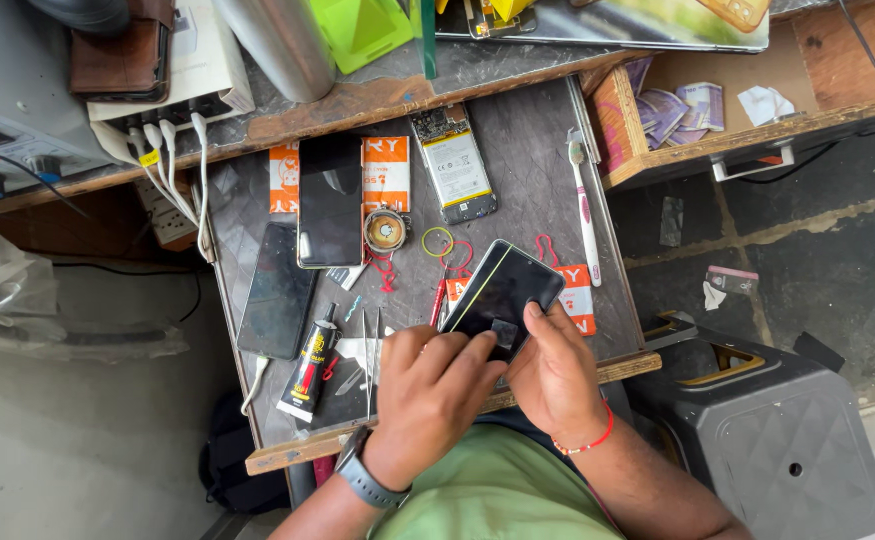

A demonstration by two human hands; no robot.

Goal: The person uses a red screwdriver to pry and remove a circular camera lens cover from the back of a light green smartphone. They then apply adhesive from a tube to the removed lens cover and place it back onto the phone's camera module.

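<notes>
Left hand (pixel 427 385): forearm rising from the lower edge of the view, dark watch (pixel 362 478) at the wrist, back of the hand upward, fingers bent and pressed down on the near end of a black phone (pixel 502 292); closed upon the phone rather than spread. Right hand (pixel 555 372): forearm entering from the lower right, red thread band (pixel 585 442) at the wrist, knuckles up, thumb laid on the phone's right edge and fingers curled beneath it, gripping the same phone. Phone: dark glass face up, tilted diagonally, far corner pointing up and right, held over the near right part of a dark pull-out tray (pixel 542 170), a small dark square patch (pixel 504 331) on its near end between the two hands. Tweezers (pixel 369 360): lying on the tray just left of the left hand, points away from the person. Glue tube (pixel 309 365): black, left of the tweezers. Two further dark phones (pixel 329 200) (pixel 279 290): flat on the tray's left half. Opened phone body (pixel 454 163): battery showing, at the tray's far side. Toothbrush (pixel 585 210): along the right rim. Round metal part (pixel 385 229) and yellow ring (pixel 437 241): mid-tray, apart from both hands. Black stool (pixel 767 430): right of the person, on the floor.
</notes>
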